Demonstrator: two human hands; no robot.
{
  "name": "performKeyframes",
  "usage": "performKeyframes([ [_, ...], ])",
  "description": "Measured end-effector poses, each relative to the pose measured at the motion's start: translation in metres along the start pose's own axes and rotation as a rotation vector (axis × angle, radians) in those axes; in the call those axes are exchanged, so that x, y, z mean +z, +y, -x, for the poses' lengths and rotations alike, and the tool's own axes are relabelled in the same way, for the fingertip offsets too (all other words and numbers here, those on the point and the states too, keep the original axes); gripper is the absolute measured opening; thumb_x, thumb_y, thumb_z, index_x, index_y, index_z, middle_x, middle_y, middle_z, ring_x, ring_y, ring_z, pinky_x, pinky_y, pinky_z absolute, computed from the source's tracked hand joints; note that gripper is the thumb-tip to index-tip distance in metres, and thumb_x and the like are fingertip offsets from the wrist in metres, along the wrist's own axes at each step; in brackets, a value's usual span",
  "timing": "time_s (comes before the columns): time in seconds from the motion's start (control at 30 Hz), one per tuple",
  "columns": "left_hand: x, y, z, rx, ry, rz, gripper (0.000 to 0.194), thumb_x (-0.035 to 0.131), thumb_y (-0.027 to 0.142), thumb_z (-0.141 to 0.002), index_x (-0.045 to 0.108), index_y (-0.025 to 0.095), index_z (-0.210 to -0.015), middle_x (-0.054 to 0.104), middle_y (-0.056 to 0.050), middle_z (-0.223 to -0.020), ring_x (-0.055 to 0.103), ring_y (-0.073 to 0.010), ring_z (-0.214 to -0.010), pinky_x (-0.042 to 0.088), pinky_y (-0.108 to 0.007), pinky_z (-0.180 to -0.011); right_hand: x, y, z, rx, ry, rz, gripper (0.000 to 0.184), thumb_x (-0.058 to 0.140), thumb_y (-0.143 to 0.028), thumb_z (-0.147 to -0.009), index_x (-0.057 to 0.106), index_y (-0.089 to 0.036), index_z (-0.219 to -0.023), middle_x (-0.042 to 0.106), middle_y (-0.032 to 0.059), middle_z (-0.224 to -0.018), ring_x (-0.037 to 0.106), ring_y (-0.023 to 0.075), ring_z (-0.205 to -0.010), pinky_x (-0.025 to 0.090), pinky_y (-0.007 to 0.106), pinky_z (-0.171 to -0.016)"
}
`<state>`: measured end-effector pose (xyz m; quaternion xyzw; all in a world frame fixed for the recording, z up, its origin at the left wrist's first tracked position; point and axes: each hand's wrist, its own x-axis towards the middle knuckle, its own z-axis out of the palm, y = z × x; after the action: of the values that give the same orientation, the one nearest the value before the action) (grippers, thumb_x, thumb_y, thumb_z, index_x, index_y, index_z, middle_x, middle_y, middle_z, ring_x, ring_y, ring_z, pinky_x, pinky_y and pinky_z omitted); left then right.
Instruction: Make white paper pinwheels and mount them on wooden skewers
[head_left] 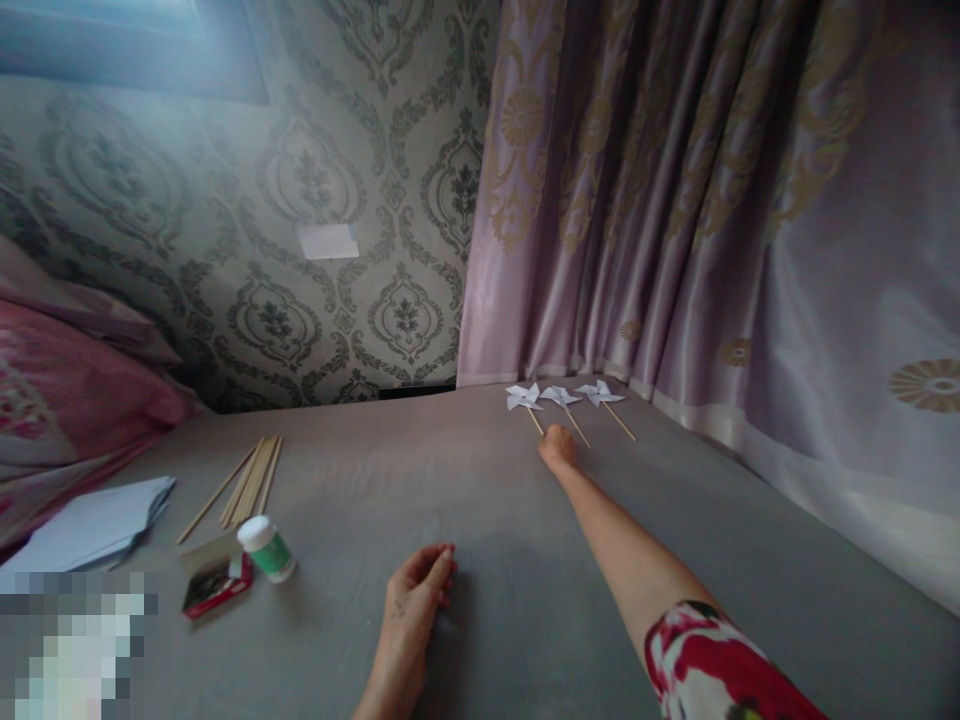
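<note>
Three white paper pinwheels on thin wooden sticks lie in a row at the far side of the grey-covered surface: a left pinwheel (523, 397), a middle pinwheel (561, 398) and a right pinwheel (599, 393). My right hand (559, 448) reaches out to them, its fingers closed around the lower end of the left pinwheel's stick. That stick's end is hidden by the hand. Nearer to me, my left hand (418, 600) hovers over or rests on the cover, fingers curled and thumb against them, with nothing visible in it.
At the left lie several wooden sticks (251, 485), a stack of white paper (97, 525), an open red box (217, 585) of small dark items, and a white-capped bottle (266, 550) with a green label. A curtain (600, 200) hangs along the right; pink fabric (67, 370) bunches at left.
</note>
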<state>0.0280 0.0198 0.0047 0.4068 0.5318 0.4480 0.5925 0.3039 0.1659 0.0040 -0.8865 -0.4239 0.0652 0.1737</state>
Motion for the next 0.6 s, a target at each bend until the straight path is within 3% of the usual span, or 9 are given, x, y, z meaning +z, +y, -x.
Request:
performKeyframes([
  [0.33,-0.002,-0.002,-0.003,0.004,-0.011,-0.005,0.049,0.073,0.053,-0.052,0.069,0.012,-0.077,0.06,-0.003,-0.064,0.049,-0.0107,-0.055,0.037,-0.021,-0.049,0.0,0.0,0.015,-0.178,-0.062,0.055,0.027,0.044,-0.021,-0.091,0.065,-0.016,-0.106,0.064,0.0138,-0.115,0.061,0.0212,-0.108,0.045,0.026,-0.085],
  [0.6,-0.003,-0.005,-0.005,-0.008,-0.016,0.003,0.05,0.074,0.053,-0.05,0.068,0.012,-0.077,0.06,-0.003,-0.064,0.05,-0.011,-0.055,0.037,-0.021,-0.048,-0.008,0.011,0.014,-0.129,-0.06,0.1,0.029,0.043,-0.011,-0.088,0.064,-0.011,-0.108,0.063,0.0194,-0.114,0.063,0.024,-0.104,0.047,0.03,-0.083],
])
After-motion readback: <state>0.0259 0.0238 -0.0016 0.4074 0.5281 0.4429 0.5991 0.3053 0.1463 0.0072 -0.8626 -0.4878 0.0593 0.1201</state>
